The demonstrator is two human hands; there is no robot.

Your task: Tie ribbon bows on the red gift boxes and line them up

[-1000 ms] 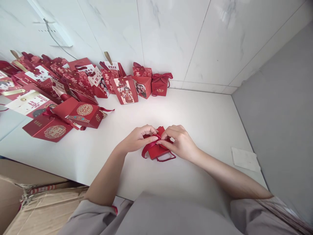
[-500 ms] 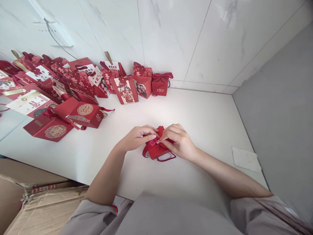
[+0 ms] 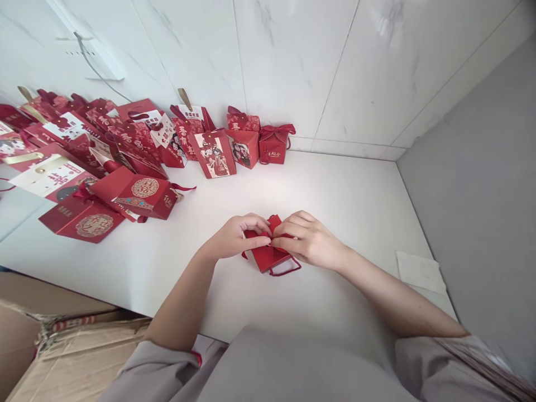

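A small red gift box lies on the white table, with a cord handle loop at its near end. My left hand and my right hand meet over the box's top. Both pinch the red ribbon tied around it, fingertips pressed together at the middle. Most of the ribbon is hidden under my fingers.
Several red gift boxes and bags crowd the table's far left, reaching to a bow-topped box by the tiled wall. A white paper lies at the right near a grey wall. A cardboard carton stands below the table's near left edge.
The ribbon loop that hung out to the box's left has been drawn in under my left fingers. My right hand has flattened a little; the box stays in place.
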